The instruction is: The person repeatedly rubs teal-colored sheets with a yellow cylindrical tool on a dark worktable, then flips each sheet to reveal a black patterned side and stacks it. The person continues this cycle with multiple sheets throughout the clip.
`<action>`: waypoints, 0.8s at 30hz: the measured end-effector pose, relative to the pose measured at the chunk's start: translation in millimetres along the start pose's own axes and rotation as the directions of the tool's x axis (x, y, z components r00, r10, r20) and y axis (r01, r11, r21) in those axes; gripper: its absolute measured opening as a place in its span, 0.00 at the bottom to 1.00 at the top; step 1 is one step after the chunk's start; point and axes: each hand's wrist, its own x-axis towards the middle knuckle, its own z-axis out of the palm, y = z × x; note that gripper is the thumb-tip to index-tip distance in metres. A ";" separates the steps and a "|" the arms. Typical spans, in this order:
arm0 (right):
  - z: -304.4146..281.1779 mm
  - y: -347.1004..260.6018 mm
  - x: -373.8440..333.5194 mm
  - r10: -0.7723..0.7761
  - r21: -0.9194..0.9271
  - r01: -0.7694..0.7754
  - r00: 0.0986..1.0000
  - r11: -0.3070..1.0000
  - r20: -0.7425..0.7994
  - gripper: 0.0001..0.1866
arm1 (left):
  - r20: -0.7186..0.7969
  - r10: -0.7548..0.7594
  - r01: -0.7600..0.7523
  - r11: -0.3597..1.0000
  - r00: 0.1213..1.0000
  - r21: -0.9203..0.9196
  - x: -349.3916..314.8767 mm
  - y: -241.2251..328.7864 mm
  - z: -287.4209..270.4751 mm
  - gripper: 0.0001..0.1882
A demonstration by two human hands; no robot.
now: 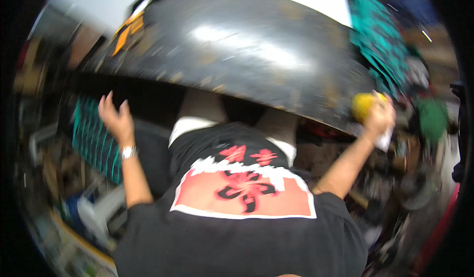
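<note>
My left hand (116, 120) is raised off the near left edge of the dark worktop, with its fingers spread and nothing in them. Over the right end of the worktop, my right hand (381, 117) is closed around a yellow rounded thing (363, 106); motion blur hides its exact kind. Something white (384, 141) shows just below that hand, and I cannot tell whether it is gripped too. The worktop (222, 50) is black, scuffed and shiny, and stretches across in front of me.
An orange and black item (126, 34) lies at the worktop's far left. A teal openwork crate (382, 42) stands beyond its right end, and another teal crate (94, 141) is low on my left. A green object (432, 119) and blurred clutter are at right.
</note>
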 end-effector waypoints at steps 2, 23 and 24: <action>1.7 10.7 0.1 0.090 -0.111 -0.084 0.994 0.990 0.055 0.21 | 0.069 -0.258 0.233 0.938 0.964 0.257 -37.7 -50.8 -2.4 0.39; 9.5 18.5 15.5 0.209 -0.211 -0.178 0.969 0.961 0.134 0.33 | 0.397 -0.642 0.525 0.766 0.656 0.371 -146.4 -131.3 -28.0 0.49; 8.8 17.7 15.8 0.223 -0.214 -0.190 0.964 0.958 0.144 0.33 | 0.383 -0.615 0.485 0.785 0.689 0.386 -148.6 -131.9 -25.8 0.49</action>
